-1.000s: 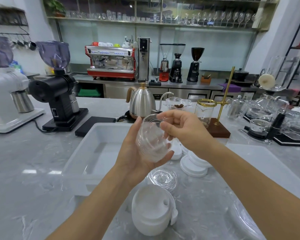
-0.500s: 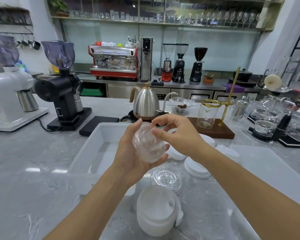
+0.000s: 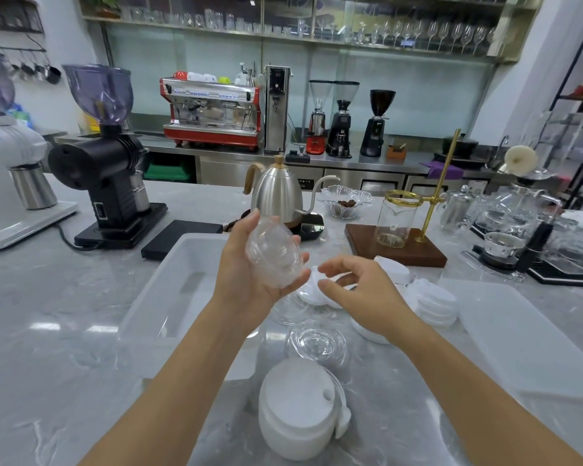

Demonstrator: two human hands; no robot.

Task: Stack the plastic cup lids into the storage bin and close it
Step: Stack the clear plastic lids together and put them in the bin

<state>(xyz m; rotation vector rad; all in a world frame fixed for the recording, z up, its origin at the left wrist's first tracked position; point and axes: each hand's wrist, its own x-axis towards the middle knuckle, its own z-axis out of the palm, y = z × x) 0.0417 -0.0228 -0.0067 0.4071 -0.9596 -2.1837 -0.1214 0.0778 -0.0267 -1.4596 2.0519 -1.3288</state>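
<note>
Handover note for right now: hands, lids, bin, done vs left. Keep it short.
Left hand grips a stack of clear dome lids, raised over the bin's right edge.
Right hand is free, fingers loosely curled, over the loose lids.
Bin: open; no lids visible inside.
Its cover lies flat on the counter to the right.
On the counter: white lids by the right hand, a white lid stack nearest, clear lids between them.
Done: some clear lids nested in hand.
Left: gather the rest, load the bin, close it.

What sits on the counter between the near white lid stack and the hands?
Head view: a clear dome lid lies between the white lid stack and the hands.
</note>
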